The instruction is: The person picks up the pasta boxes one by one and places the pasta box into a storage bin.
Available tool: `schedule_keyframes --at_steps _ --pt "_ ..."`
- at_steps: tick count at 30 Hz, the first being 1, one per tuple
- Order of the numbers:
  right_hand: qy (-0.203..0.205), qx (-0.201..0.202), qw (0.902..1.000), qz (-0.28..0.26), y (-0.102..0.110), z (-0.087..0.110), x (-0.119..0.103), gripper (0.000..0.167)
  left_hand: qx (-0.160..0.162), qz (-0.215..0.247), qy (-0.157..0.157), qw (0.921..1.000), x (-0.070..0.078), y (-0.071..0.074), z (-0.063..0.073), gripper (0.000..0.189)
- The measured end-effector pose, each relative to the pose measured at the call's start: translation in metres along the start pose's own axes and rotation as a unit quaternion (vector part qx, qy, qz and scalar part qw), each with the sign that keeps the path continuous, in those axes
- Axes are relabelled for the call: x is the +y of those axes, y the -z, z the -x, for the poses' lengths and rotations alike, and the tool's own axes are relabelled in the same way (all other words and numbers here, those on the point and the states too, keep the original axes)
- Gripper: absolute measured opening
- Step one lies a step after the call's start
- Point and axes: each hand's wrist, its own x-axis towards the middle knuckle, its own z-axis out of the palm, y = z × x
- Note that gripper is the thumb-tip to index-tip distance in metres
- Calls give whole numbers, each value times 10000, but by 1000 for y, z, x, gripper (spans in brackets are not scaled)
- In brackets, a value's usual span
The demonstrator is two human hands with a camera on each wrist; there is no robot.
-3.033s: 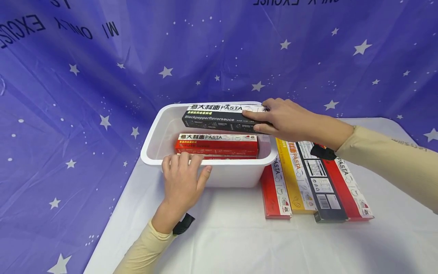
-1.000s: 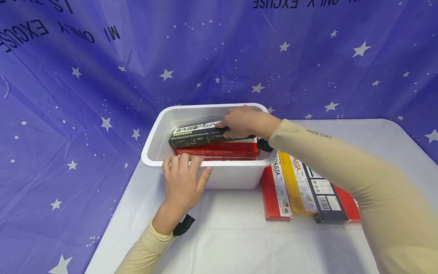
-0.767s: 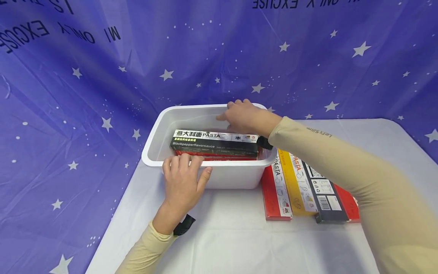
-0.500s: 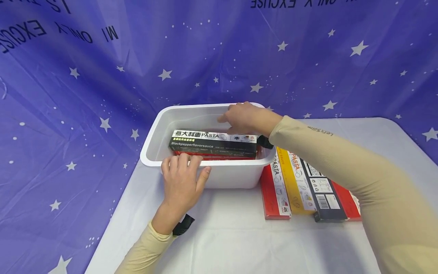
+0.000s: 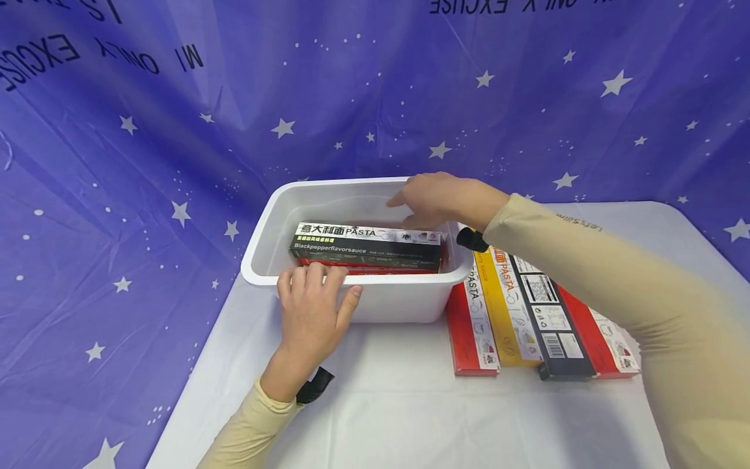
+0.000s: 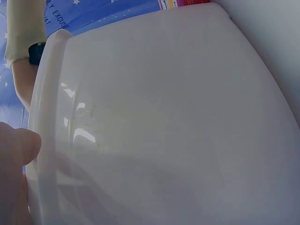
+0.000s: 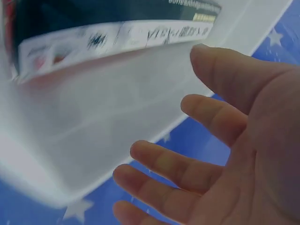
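Note:
A white plastic bin (image 5: 398,303) stands on the table. My left hand (image 5: 310,312) grips its near rim, fingers curled over the edge and thumb on the outside; the left wrist view shows that hand (image 6: 14,164) at the rim beside the bin's wall. Inside lies a black pepper pasta box (image 5: 366,247), flat on top of red pasta boxes (image 5: 387,271) that are mostly hidden. My right hand (image 5: 436,195) is over the bin's far right corner. The right wrist view shows its fingers (image 7: 173,166) spread and holding nothing, apart from the black box (image 7: 117,14).
To the right of the bin, several pasta boxes lie side by side: a red one (image 5: 469,339), a yellow one (image 5: 498,312), a black one (image 5: 562,345) and another red one (image 5: 592,339). A blue star-patterned curtain (image 5: 375,85) hangs behind the white-covered table (image 5: 410,410).
The black pasta box went down into the bin onto the red boxes, and my right hand let go of it. That hand has since drawn slightly right. My left hand stays on the rim.

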Motion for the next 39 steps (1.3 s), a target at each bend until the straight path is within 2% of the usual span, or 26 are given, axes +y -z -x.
schedule_keyframes --at_steps 4,8,15,20,26,31,39 --pt "-164 243 9993 224 4 24 27 58 54 34 -15 10000 1 0 -1 39" --pt "-522 489 9967 376 -6 55 61 56 87 66 -30 9999 1 1 -1 37" --pt "-1459 386 9883 234 -50 107 121 65 67 70 -2 10000 0 3 0 35" --pt "-1898 500 9806 6 -88 140 147 71 48 36 11 10000 -2 3 1 39" --pt "-2180 542 9740 -278 -129 173 163 76 37 30 22 10000 -1 2 1 42" --pt "-2360 565 9679 -658 -158 196 166 79 47 -35 -15 10000 0 2 0 40" --pt "-2604 801 9557 -1109 -204 216 160 83 48 -58 -30 10000 1 2 0 39"
